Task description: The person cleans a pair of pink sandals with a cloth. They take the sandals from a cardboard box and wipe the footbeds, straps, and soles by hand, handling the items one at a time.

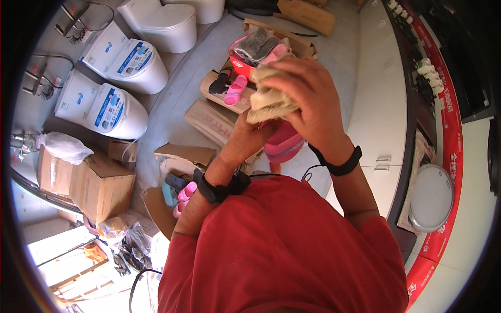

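My right hand [310, 91] is curled over a crumpled beige cloth [271, 100], its fingers bent across the top. My left hand [249, 136] is closed just below the cloth, with its fingertips mostly hidden. Close under both hands shows a rounded pink thing [284, 142] with a mesh-like surface and a greyish band; its kind is unclear, and I cannot tell whether the left hand touches it. Beyond the hands stands a red box [240, 67] heaped with grey and pink items. Beside it, a pink slipper [236, 89] and a dark slipper [221, 81] lie on cardboard.
A flattened carton [209, 121] lies on the floor. Nearer left, an open carton [156, 208] holds pink and blue slippers. White toilets [125, 112] line the left side, with brown boxes [104, 182] nearer. White cabinets [378, 141] run along the right.
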The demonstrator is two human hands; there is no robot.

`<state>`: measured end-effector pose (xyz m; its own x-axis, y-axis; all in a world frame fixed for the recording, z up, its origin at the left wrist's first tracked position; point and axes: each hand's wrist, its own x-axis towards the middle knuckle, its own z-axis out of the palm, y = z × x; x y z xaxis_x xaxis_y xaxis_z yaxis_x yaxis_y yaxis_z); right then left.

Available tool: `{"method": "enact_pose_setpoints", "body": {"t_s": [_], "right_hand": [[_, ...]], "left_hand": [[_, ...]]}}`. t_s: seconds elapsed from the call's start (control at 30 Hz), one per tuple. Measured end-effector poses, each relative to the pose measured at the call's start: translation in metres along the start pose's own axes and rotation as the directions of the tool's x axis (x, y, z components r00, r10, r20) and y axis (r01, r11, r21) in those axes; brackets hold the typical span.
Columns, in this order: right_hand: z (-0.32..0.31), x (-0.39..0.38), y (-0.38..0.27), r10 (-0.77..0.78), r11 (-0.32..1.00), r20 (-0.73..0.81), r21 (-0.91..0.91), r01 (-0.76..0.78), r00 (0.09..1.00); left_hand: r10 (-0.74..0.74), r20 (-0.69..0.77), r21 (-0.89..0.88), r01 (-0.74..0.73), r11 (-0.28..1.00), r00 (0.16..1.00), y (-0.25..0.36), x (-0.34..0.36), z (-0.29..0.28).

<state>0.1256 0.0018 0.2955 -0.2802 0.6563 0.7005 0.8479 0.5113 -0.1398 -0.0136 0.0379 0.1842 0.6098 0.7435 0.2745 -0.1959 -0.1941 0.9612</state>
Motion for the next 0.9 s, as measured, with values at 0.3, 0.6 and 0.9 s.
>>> {"method": "enact_pose_setpoints", "body": {"t_s": [0.3,0.6,0.9], "right_hand": [[0.002,-0.033,0.018,0.593,0.470,0.172,0.719,-0.512,0.786],[-0.002,-0.071,0.003,0.316,0.858,0.118,0.388,-0.336,0.941],[0.025,-0.086,-0.011,0.720,0.305,0.179,0.786,-0.538,0.670]], "left_hand": [[-0.279,-0.085,-0.374,0.229,0.899,0.956,0.022,0.004,-0.020],[-0.335,-0.429,-0.629,-0.012,0.777,0.839,0.022,0.011,-0.038],[-0.289,-0.495,-0.717,-0.197,0.669,0.819,0.016,0.009,-0.035]]}}
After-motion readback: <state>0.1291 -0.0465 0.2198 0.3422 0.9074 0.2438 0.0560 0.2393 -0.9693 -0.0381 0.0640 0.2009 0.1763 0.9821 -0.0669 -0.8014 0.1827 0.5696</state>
